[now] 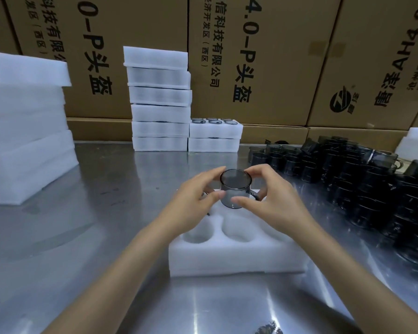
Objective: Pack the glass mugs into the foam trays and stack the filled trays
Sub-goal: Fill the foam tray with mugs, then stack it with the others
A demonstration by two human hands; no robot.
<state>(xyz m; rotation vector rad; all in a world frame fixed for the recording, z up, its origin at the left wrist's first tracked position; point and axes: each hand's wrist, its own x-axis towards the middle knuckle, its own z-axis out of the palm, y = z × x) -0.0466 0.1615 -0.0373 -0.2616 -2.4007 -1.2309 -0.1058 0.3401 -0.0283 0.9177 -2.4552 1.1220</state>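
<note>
Shiny steel tabletop, w/ glare streaks near the front edge. Behind it, a wall of brown cardboard cartons stacked side by side, printed w/ large black Chinese characters & "4.0-P"; the far-right carton's print is upside down, w/ a round black logo.

A brushed stainless-steel tabletop fills the foreground, grey and glossy, with streaks of white glare along its near edge and soft reflections further in. Behind it rises a wall of large brown corrugated cardboard cartons, stacked tight side by side, printed with bold black Chinese characters and "4.0-P" lettering turned sideways. One carton at right carries a round black logo. Lighting is even, cool, from overhead.
</note>
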